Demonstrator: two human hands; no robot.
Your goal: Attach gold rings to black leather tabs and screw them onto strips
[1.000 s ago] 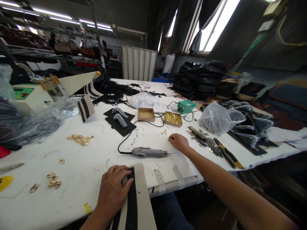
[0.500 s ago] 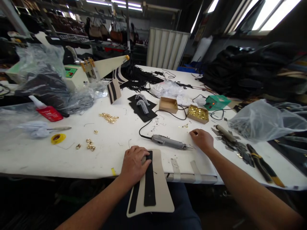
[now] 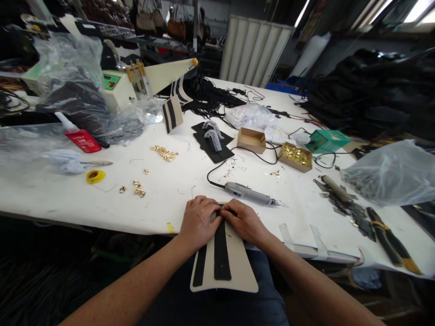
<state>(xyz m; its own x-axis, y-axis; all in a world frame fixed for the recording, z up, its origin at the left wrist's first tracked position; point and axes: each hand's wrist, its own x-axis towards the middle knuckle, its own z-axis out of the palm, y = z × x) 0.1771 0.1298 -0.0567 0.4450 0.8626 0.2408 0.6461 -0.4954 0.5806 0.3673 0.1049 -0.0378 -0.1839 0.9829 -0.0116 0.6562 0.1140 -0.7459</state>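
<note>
A beige panel point(image 3: 239, 267) with two black strips lies over the table's front edge and my lap. My left hand point(image 3: 200, 222) grips its upper left part, thumb on the longer black strip point(image 3: 222, 253). My right hand point(image 3: 245, 221) is pinched at the top end of that strip, its fingertips touching those of my left hand. Whatever small thing may be between the right fingertips is hidden. Just beyond the hands lies a grey electric screwdriver point(image 3: 251, 194), its tip toward the right.
Gold rings point(image 3: 165, 153) lie at the left, near yellow tape point(image 3: 95, 176) and a red bottle point(image 3: 83, 139). An open box point(image 3: 251, 140), a box of gold pieces point(image 3: 295, 156) and a green device point(image 3: 326, 141) stand behind. Pliers point(image 3: 390, 240) lie at the right.
My right hand has moved left from beside the screwdriver's tip to the top of the panel and now meets my left hand. The camera view has tilted down and turned slightly left.
</note>
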